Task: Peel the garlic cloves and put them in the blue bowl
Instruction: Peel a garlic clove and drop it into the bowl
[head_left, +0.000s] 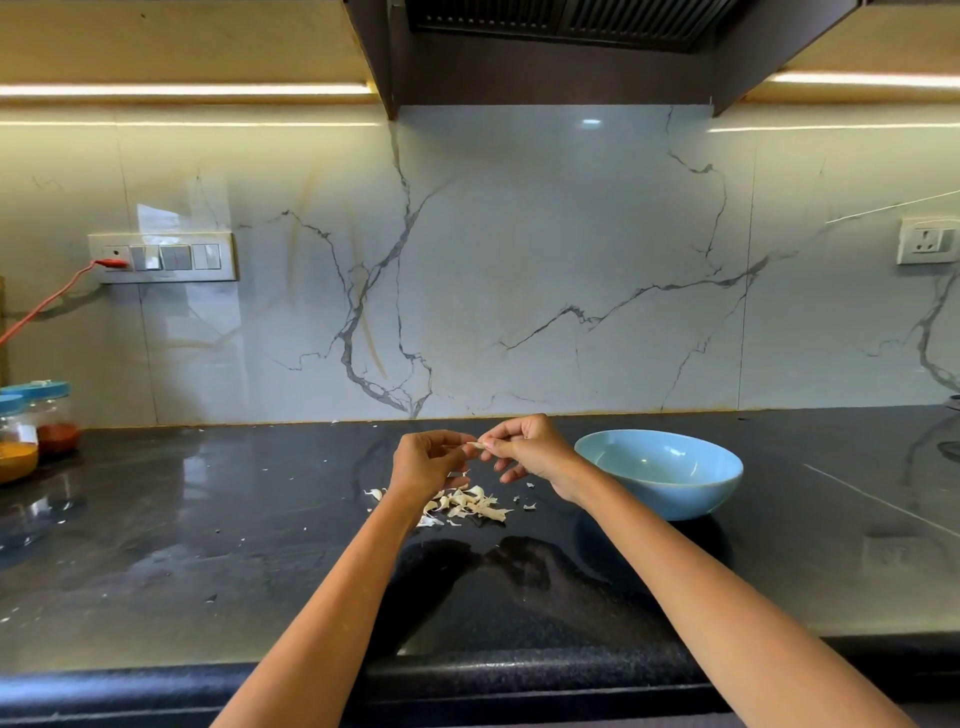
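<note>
Both hands are raised just above the glossy black stone tabletop (260, 545), fingertips meeting over its middle. The right hand (524, 449) has its thumb and forefinger pinched on a small pale garlic clove (475, 445), the other fingers curled loosely beneath. The left hand (428, 462) faces it with fingers bent, its fingertips closing on the clove's other end; that grip is tight on the clove as far as can be told, though the contact itself is partly hidden. Directly below the hands lies a scattered heap of thin whitish garlic skins (467, 505) on the tabletop, with a few stray flakes nearby. The round light-blue ceramic bowl (660, 473) stands just to the right of the right wrist; no cloves can be made out inside it from this angle. At the far left edge stand two clear plastic jars with blue lids (31, 426), holding orange and red powders.
</note>
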